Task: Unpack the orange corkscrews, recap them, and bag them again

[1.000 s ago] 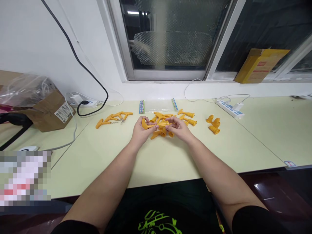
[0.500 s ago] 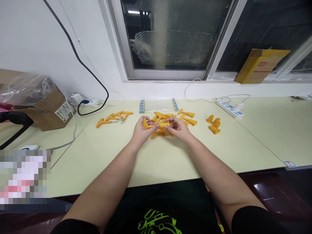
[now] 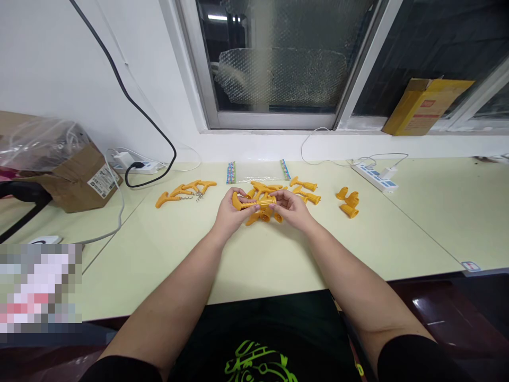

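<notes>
A yellow plastic corkscrew lies level between my hands, above the table. My left hand is closed around its T-shaped handle, thumb along the near side. My right hand pinches the open end of its ribbed sleeve. Below and behind them is a heap of yellow corkscrew parts, partly covered by my fingers. Just right of the heap lie assembled corkscrews. Farther left are several yellow handles with bare metal spirals. Loose yellow sleeves sit on the right.
A clear plastic bag with patterned edges lies behind the heap. Power strips with cables stand along the wall. A cardboard box is at the left, and a yellow carton leans on the window.
My right fingers have shifted slightly at the sleeve's end. Both hands still hold the corkscrew in nearly the same place; the view has moved a little.
</notes>
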`<state>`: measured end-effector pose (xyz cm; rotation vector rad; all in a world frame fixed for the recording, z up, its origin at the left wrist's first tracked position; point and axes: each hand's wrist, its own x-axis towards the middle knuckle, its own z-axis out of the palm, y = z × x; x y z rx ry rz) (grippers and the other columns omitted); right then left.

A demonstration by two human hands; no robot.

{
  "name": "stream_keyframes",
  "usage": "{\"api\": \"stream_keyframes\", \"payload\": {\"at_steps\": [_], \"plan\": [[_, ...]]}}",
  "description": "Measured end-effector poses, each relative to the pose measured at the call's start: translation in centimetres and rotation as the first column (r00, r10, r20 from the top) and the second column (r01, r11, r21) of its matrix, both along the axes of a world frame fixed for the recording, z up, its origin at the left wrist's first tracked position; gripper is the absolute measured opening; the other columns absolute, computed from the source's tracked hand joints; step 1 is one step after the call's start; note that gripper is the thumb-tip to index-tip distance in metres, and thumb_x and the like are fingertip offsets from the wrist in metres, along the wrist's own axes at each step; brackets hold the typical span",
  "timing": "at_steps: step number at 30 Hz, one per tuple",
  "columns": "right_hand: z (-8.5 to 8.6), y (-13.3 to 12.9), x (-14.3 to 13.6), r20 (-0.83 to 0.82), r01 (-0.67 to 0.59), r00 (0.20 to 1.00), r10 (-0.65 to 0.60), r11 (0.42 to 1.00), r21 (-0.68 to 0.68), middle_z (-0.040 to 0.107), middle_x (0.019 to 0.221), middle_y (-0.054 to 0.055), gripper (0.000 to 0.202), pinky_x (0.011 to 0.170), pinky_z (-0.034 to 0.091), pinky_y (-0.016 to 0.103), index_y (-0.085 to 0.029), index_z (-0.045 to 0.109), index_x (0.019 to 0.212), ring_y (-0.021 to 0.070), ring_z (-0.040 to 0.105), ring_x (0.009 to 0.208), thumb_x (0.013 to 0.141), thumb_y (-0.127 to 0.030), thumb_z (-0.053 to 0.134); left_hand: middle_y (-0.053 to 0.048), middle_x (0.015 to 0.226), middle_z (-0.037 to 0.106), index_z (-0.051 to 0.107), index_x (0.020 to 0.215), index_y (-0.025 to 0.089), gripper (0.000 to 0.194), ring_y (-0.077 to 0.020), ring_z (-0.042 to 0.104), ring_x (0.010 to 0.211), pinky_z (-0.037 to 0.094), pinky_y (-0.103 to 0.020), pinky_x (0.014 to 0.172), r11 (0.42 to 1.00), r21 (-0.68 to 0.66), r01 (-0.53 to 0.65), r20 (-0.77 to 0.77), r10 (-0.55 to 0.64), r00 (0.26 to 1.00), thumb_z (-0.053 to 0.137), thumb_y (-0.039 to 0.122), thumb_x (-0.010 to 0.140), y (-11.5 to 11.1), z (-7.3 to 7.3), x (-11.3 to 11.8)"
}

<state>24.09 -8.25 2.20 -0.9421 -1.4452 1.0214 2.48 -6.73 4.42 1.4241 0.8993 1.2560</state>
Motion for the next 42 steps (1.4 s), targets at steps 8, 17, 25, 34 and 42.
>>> {"api": "stream_keyframes", "payload": {"at_steps": [8,17,25,34,42], "plan": [[-0.1,0.1,0.0,-0.074,-0.045,0.996,0.042,0.998,-0.043,0.074,0.105,0.009,0.055,0.095,0.058,0.043,-0.022,0.068,0.110,0.0248,0.072,0.099,0.071,-0.054,0.090,-0.002,0.080,0.074,0.060,0.090,0.017,0.055,-0.0194,0.075,0.078,0.062,-0.034,0.078,0.957,-0.265,0.119,0.112,-0.091,0.989,0.100,0.030,0.055,0.1,-0.1,-0.1],[0.3,-0.1,0.6,0.089,-0.004,0.996,-0.015,0.978,0.209,0.067,0.126,0.011,0.041,0.108,0.053,0.044,-0.023,0.069,0.116,0.0254,0.066,0.121,0.086,-0.048,0.080,-0.004,0.084,0.073,0.064,0.081,0.017,0.046,-0.0179,0.077,0.084,0.067,-0.029,0.079,0.841,-0.469,0.271,0.303,-0.135,0.944,0.101,0.023,0.055,0.7,-0.2,-0.1],[0.4,-0.1,0.5,-0.006,-0.005,1.000,0.005,1.000,0.023,0.073,0.110,0.010,0.053,0.096,0.058,0.043,-0.021,0.071,0.110,0.0240,0.071,0.098,0.072,-0.053,0.090,0.000,0.076,0.069,0.059,0.081,0.017,0.050,-0.0150,0.072,0.074,0.063,-0.031,0.074,0.949,-0.270,0.163,0.130,-0.132,0.983,0.100,0.032,0.055,0.2,-0.2,-0.1],[1.4,-0.3,0.2,-0.010,0.003,1.000,-0.006,0.979,-0.206,0.067,0.071,0.001,0.050,0.055,0.055,0.031,-0.019,0.065,0.080,0.0156,0.062,0.056,0.074,-0.067,0.081,-0.005,0.091,0.074,0.067,0.081,0.020,0.038,-0.0211,0.070,0.087,0.057,-0.035,0.082,0.988,0.131,0.086,-0.162,-0.064,0.985,0.093,0.040,0.063,-0.4,-0.2,0.0],[0.8,-0.1,0.0,0.092,0.050,0.996,-0.021,0.946,-0.321,0.054,0.051,-0.001,0.044,0.040,0.035,0.027,-0.023,0.056,0.064,0.0134,0.044,0.042,0.088,-0.058,0.068,-0.007,0.099,0.080,0.078,0.086,0.026,0.019,-0.0272,0.073,0.094,0.056,-0.042,0.093,0.925,0.332,0.183,-0.330,-0.068,0.942,0.085,0.039,0.075,-1.4,0.7,0.1]]}}
